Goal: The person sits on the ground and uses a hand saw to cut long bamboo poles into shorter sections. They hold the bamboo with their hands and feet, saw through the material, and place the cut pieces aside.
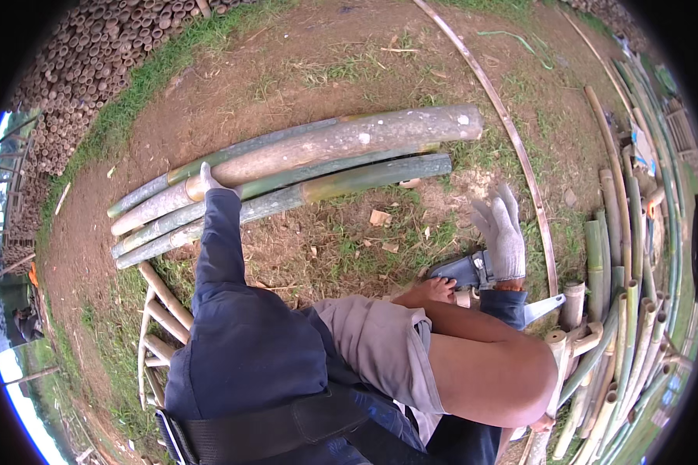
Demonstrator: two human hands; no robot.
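The left hand (207,178), in a pale glove at the end of a dark blue sleeve (219,248), reaches out to the thick bamboo poles (302,167) lying on the dirt ahead; it rests on the grey-brown pole near its cut end, though only a gloved tip shows, so I cannot tell whether the fingers grip or lie flat. About five long poles lie side by side in that bundle – the thickest grey-brown on top, the others green; the exact count is unclear where they overlap.

The right hand (502,232), in a grey knit glove, is open with fingers spread and pointing upward, holding nothing; just below its wrist sits a dark grey tool (461,270) against the bare knee (485,356), and a pale blade-like tip (543,308) shows beside the knee.

To the right stands a dense stack of cut bamboo lengths (620,310) – too many to count; a thin curved strip (512,147) arcs across the ground; small pale chips (380,218) lie scattered on the grass; at upper left, a wall of stacked bamboo ends (93,54).
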